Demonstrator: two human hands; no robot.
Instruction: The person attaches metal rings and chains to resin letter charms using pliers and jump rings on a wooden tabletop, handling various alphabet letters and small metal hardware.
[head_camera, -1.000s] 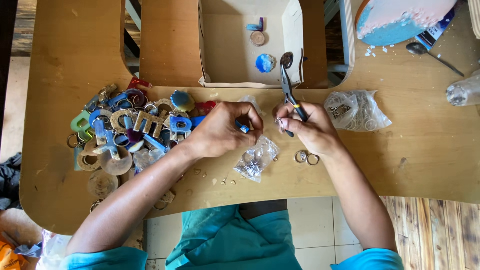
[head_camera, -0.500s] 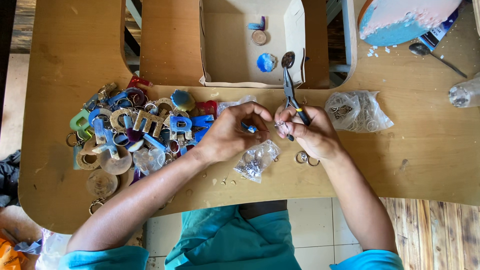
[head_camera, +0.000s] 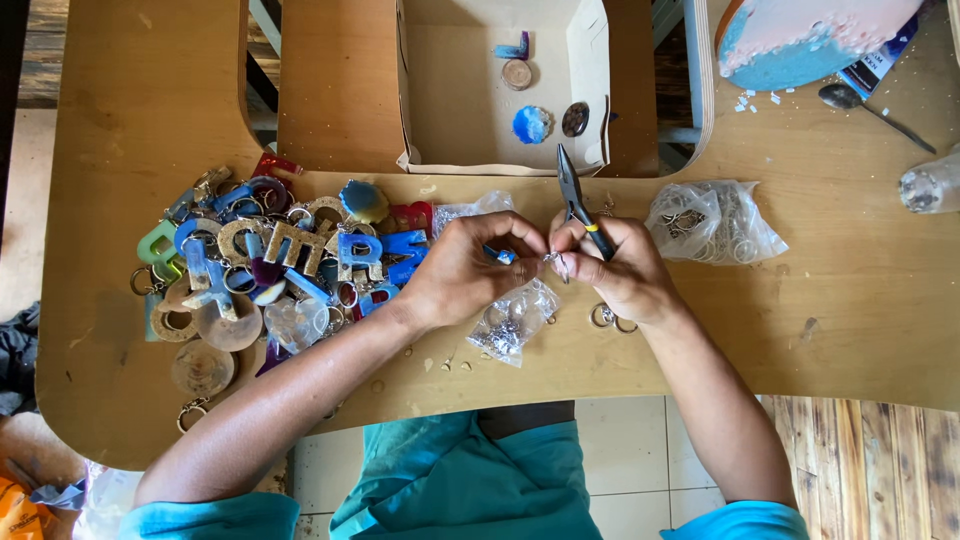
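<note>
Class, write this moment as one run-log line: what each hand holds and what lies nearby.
left hand: pinches small blue piece | right hand: holds pliers, fingertips at small metal ring | nearby: pile of letter keychains, bags of rings, cardboard box

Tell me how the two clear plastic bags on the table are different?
The small bag lies right under the hands, narrow and crumpled; the bigger bag sits apart to the right, wide and puffy. The bigger bag shows many round metal rings; the small bag's bits look smaller. Both are see-through and hold metal pieces.

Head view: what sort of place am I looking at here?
Probably a small craft workbench for making keychains: a heap of resin letter keychains, bags of metal rings, pliers in the right hand, all on a wooden table.
</note>
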